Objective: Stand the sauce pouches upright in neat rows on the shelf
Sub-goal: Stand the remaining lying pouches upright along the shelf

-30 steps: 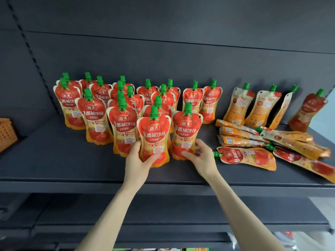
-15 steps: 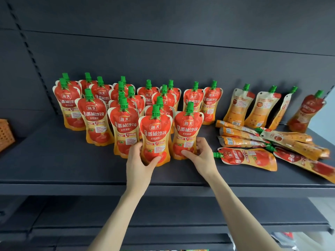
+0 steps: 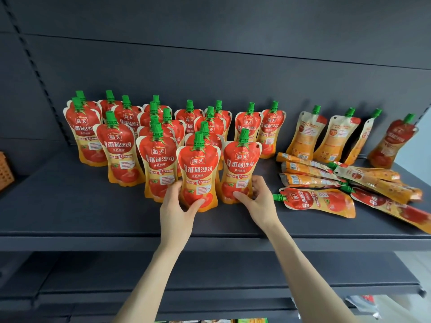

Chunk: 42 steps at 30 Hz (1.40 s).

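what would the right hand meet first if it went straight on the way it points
The right hand grips the front-right pouch, so that comes first; pushed on, that pouch would probably meet the upright pouch behind it, though depth is unclear.

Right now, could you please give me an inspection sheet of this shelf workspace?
Surface: dark shelf, level, with pouches across its back and middle.
Job's things: standing pouches upright in rough rows at left and centre; four leaning pouches tilted against the back at right; lying pouches flat in a loose pile at right, not yet stood up.
Clutter: orange basket at the far left edge.
Hands: left hand grips the front-centre pouch; right hand grips the neighbouring pouch to its right.
Cables: nothing seen.
Surroundings: dark back panel behind; lower shelf beneath.
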{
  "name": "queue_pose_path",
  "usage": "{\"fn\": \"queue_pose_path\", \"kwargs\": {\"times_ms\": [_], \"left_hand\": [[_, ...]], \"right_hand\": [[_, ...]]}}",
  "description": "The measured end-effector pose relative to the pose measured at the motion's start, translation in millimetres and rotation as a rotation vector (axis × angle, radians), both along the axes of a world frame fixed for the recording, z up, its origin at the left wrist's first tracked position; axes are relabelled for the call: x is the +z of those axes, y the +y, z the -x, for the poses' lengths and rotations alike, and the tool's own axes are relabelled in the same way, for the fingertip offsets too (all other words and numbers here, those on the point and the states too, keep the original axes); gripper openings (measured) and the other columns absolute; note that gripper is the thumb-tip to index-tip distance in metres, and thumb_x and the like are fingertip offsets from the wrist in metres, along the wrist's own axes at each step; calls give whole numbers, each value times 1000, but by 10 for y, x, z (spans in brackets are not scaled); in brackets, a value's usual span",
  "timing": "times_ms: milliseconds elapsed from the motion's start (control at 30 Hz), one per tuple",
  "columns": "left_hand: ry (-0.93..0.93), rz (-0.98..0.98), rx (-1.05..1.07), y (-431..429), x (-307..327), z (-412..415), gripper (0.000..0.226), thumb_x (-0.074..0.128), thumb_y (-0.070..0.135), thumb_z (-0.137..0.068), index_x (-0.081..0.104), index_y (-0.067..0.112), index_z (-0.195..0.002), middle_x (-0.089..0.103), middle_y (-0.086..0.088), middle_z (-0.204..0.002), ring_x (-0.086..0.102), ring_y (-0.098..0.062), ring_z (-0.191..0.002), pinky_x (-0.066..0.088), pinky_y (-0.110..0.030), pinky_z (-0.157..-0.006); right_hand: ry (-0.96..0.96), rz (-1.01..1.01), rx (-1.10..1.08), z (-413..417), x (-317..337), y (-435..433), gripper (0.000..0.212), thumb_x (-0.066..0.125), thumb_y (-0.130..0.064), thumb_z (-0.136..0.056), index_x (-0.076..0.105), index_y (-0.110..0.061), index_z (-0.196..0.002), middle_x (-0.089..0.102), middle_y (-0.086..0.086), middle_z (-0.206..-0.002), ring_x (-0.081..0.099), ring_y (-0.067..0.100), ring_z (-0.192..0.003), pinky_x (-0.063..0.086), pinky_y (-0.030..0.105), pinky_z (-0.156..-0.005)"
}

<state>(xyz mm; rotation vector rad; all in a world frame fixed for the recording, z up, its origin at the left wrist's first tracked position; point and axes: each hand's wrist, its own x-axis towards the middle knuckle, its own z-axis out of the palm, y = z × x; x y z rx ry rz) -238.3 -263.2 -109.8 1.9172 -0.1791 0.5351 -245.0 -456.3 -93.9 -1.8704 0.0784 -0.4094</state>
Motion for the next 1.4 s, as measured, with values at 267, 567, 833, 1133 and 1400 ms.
{"fn": "queue_pose_path", "kwargs": {"times_ms": [267,567,833,1133,1400], "left_hand": [[-1,0,-21,19,-22,-12,60,76,30,-73,48,14,-124,57,-3,-125,56,-19,-114,52,-40,-92],[-68,32,28,15,-17,67,64,75,29,-75,44,10,-128,49,-6,-125,51,-17,-116,44,-20,-88],[-258,14,-121,-201,78,322,26,57,30,-84,59,9,-100,62,0,-96,58,-11,-89,48,-15,-80],[-127,-80,-468,-1376,448,110,13,63,16,-85,60,16,-98,63,6,-89,59,-5,-82,50,-19,-70],[-21,-78,-407,-2656,534,-595,16,61,23,-88,57,18,-103,62,2,-104,58,-7,-92,52,-26,-79]], "right_hand": [[8,3,-19,20,26,17,38,71,-16,-81,48,-13,-112,60,-6,-106,57,0,-92,47,3,-70],[7,-6,-67,86,58,7,45,73,-20,-80,50,-12,-118,61,-6,-107,58,2,-93,46,3,-70],[-55,122,-216,331,128,-272,14,60,-16,-90,61,-14,-104,63,-9,-93,60,1,-88,45,9,-71],[-28,258,-370,365,444,-1221,7,58,-17,-91,65,-18,-93,65,-11,-86,60,0,-81,43,5,-67],[-18,291,-339,-46,601,-2353,11,56,-13,-92,66,-13,-95,66,-4,-87,60,10,-83,46,20,-71]]}}
